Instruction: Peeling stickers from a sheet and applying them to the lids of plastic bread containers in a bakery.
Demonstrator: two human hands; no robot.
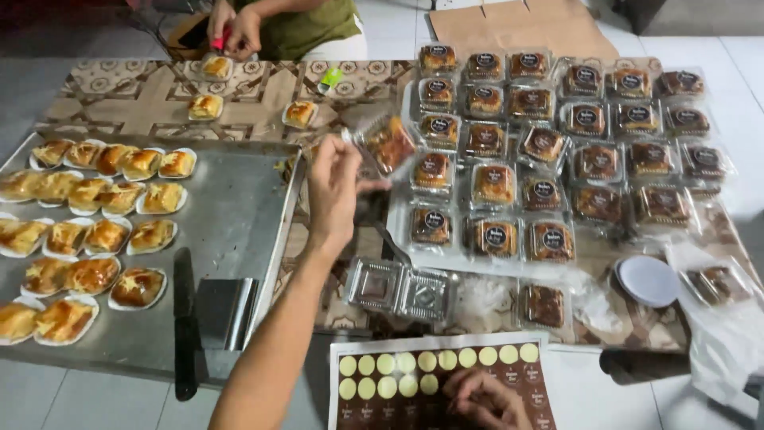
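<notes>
Here, in the head view, the left hand (334,187) is raised over the table edge, its fingers pinched on a clear plastic box with a brown pastry inside (387,143), held tilted just above the rows of packed boxes (557,135). The right hand (484,398) rests low on a sticker sheet (398,382) (dark brown with pale round blanks where labels are gone), fingers curled together and pressing on the sheet's lower part; whether they grip a sticker I cannot tell.

Between the two hands lies an open empty plastic box (402,291). To the left stands a metal tray (231,215) with golden pastries in white paper cups (87,231), and a black-handled knife (185,326) beside a metal scraper (227,314). A white lid-like disc (649,280) sits at the right. Across the table another person's hands (235,28) hold something red over a single pastry (216,68).
</notes>
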